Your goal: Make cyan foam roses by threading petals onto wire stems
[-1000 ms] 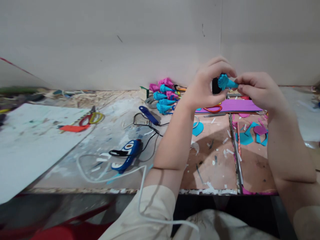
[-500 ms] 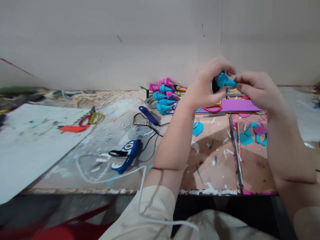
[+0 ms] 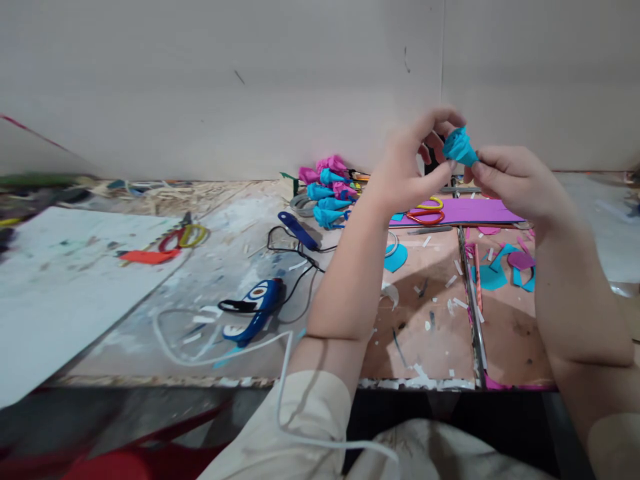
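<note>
A blue crepe paper flower (image 3: 460, 147), shaped like a cone with a ruffled top, is held up above the table. My right hand (image 3: 515, 177) pinches its narrow lower end between thumb and fingers. Around the ruffled side curves my left hand (image 3: 403, 170), its thumb and fingers apart; whether the fingertips touch the paper is hard to tell. Several finished-looking blue paper flowers (image 3: 327, 217) and pink paper flowers (image 3: 330, 163) lie in a bunch left of my left wrist. Below my hands are scissors (image 3: 425, 215) with red and yellow handles on purple sheets (image 3: 475, 211).
A blue-and-white corded device (image 3: 255, 310) and a blue handle-like piece (image 3: 299, 231) lie left of my arm. A white board (image 3: 85, 287) bears more scissors (image 3: 183, 238) and an orange scrap (image 3: 150, 257). Blue scraps (image 3: 490, 277) lie right; a white cable (image 3: 285, 380) crosses my sleeve.
The blue paper flower has tipped more upright, its ruffled top turned up and toward me. My left fingers have shifted slightly up and left, while my right hand keeps its pinch.
</note>
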Demonstrator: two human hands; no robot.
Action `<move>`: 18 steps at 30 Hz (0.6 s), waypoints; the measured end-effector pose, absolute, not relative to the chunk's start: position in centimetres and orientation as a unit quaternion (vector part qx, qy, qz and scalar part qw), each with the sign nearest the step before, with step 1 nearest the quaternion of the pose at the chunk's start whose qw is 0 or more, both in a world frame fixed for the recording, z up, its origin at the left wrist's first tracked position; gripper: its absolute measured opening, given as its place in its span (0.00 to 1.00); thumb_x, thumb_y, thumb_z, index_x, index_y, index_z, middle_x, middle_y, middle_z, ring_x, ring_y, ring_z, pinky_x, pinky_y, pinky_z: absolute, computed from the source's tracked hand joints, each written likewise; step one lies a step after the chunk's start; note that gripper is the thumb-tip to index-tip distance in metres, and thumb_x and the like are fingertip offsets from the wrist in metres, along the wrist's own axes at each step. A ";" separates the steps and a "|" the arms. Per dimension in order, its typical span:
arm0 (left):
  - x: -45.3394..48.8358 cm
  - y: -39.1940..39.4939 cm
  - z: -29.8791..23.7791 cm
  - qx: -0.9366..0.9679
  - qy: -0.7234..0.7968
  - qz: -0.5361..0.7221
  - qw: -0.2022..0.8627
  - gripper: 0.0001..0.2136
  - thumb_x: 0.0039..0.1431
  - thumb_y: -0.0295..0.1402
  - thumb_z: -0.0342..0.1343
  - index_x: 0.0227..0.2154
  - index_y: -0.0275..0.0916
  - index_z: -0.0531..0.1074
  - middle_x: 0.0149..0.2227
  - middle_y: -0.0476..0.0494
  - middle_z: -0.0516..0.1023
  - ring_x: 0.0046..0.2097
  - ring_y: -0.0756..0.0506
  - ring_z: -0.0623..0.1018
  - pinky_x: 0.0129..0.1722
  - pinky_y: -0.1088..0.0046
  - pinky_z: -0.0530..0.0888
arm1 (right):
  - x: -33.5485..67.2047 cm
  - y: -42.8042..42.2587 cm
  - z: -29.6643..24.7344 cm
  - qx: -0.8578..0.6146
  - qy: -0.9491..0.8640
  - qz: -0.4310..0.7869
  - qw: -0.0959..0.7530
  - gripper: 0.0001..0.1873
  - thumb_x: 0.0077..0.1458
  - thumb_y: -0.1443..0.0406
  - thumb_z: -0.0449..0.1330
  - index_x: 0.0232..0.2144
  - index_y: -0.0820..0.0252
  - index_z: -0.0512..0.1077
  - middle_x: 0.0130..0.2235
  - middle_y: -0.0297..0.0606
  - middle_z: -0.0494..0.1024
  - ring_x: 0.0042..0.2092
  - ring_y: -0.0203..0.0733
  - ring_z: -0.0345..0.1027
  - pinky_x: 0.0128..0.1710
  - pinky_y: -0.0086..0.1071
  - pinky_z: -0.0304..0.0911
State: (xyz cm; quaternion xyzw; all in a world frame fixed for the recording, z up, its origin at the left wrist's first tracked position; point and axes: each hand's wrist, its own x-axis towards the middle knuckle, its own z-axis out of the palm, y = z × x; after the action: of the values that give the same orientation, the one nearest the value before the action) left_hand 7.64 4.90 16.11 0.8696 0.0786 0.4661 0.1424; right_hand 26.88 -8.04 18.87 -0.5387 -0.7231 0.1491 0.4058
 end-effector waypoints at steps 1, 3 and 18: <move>7.6 4.8 16.2 0.868 0.082 0.466 0.150 0.19 0.68 0.37 0.57 0.61 0.48 0.71 0.53 0.40 0.82 0.50 0.40 0.86 0.45 0.64 0.84 | 26.9 -8.1 18.9 -0.536 -0.722 0.162 0.408 0.26 0.67 0.40 0.61 0.30 0.52 0.71 0.25 0.32 0.62 0.30 0.41 0.56 0.31 0.37 0.52; 7.5 4.4 16.4 0.868 0.091 0.462 0.157 0.21 0.68 0.36 0.58 0.62 0.49 0.70 0.55 0.39 0.82 0.52 0.39 0.86 0.47 0.63 0.84 | 26.9 -8.1 18.8 -0.534 -0.717 0.177 0.412 0.27 0.68 0.38 0.59 0.30 0.52 0.71 0.25 0.31 0.61 0.29 0.40 0.54 0.30 0.37 0.50; 8.4 3.8 16.5 0.839 0.086 0.482 0.237 0.20 0.67 0.39 0.60 0.61 0.47 0.71 0.58 0.39 0.81 0.53 0.40 0.84 0.50 0.63 0.83 | 27.0 -7.5 18.4 -0.537 -0.740 0.106 0.391 0.18 0.71 0.48 0.61 0.35 0.53 0.73 0.27 0.33 0.67 0.34 0.44 0.66 0.34 0.38 0.61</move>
State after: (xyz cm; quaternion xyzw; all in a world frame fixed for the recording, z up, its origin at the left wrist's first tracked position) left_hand 8.39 3.82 16.49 0.8390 0.0861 0.4823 0.2367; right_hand 26.97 -7.49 18.41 -0.5369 -0.7401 0.1063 0.3907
